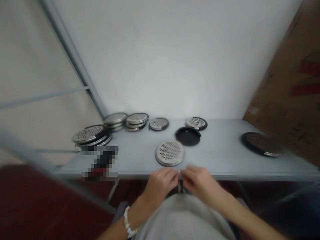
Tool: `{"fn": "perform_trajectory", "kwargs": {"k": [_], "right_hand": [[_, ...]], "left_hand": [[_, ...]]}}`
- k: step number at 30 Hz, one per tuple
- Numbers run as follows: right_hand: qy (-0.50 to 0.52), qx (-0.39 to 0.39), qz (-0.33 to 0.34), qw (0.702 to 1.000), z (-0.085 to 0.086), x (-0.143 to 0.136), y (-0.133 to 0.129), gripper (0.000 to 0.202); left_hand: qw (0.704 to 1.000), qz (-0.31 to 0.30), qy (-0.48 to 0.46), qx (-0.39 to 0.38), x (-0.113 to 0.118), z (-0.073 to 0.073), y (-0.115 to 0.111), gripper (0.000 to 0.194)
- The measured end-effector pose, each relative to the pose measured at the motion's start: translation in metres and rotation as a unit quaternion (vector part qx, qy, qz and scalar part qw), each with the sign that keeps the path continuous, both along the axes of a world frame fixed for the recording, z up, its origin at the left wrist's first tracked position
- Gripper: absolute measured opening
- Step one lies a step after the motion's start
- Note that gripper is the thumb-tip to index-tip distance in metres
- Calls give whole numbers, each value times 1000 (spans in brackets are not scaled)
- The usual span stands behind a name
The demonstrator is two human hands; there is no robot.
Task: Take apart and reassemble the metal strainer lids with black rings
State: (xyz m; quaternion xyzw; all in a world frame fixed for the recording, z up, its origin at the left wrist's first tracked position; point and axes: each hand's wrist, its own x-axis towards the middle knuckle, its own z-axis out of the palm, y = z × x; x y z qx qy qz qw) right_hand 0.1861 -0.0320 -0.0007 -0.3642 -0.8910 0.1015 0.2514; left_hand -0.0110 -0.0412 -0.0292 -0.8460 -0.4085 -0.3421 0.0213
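My left hand (161,183) and my right hand (197,181) meet at the table's front edge, fingertips pinched together. Between them is a tiny pale thing (179,172), too small to make out. Just beyond my hands, a round silver disc with a perforated face (170,152) lies flat on the grey table (135,160). Behind it to the right rests a black round disc (188,136), and farther back a perforated disc with a black rim (196,123). My left wrist wears a white bracelet.
Stacked discs stand at the left (91,135) and back left (115,120), with another stack (137,120) and a single disc (159,123) beside them. A dark disc (261,144) lies at the right near a cardboard box (287,103). A metal frame (75,56) rises at the left.
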Motion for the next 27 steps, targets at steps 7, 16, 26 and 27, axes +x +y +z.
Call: {"fn": "perform_trajectory", "kwargs": {"k": [7,16,26,27], "right_hand": [[180,-163,-28,970,14,6,8,18],[322,-385,20,865,8,3,12,35],[336,-378,3,863,9,-7,3,42],[336,-363,2,869,8,-7,3,41]], "left_hand": [[924,-21,-273,-267,5,21,2,14],[849,-77,-365,-376,4,18,4,21],[930,-6,-259,-262,9,24,-1,17],[933,5,-254,-255,9,23,-1,17]]}}
